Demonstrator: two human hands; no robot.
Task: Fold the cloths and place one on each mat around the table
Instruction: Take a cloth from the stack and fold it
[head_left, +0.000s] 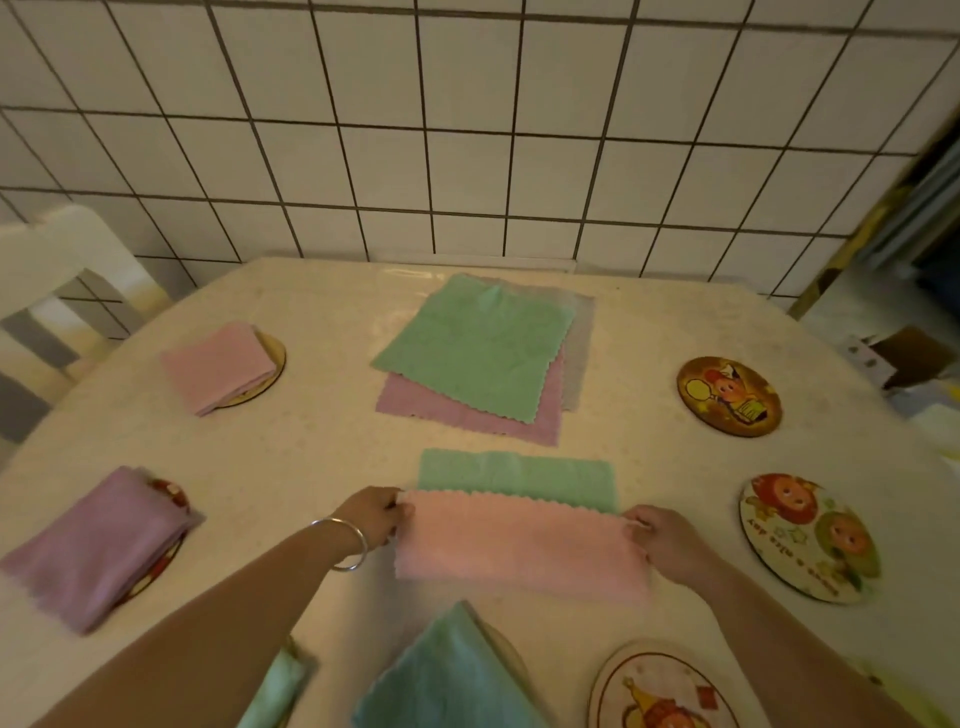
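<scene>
**A:** What are the hands doing on your feed?

**B:** I see both at the middle of the table (322, 436). The left hand (375, 512) pinches the left end of a pink cloth (519, 545), and the right hand (662, 540) pinches its right end — the cloth is stretched between them as a long strip. There's a bangle (349, 543) on the left wrist.

**A:** Anything under it?

**B:** A green strip (517, 478) lies flat just beyond it, toward twelve o'clock; the pink cloth's scalloped top edge overlaps its near side.

**A:** And the unfolded ones?

**B:** Further toward twelve, a stack: a green cloth (475, 345) on top, a mauve cloth (467, 421) under it, and a grey cloth (582, 338) showing at the right edge.

**A:** Which mats are covered?

**B:** At ten o'clock a folded pink cloth (218, 366) sits on a round mat (275, 358). At nine, a folded purple cloth (98, 545) covers most of another mat (171, 493). At six, a folded green cloth (447, 675) lies over a mat (506, 652) I can only see the rim of. At seven there's a pale green piece (275, 691) beside my left forearm — too cut off to tell more.

**A:** Bare mats?

**B:** A brown cartoon mat (728, 396) at two o'clock, a pale one (810, 538) at three, and one more (660, 691) at five, cut off by the frame.
</scene>
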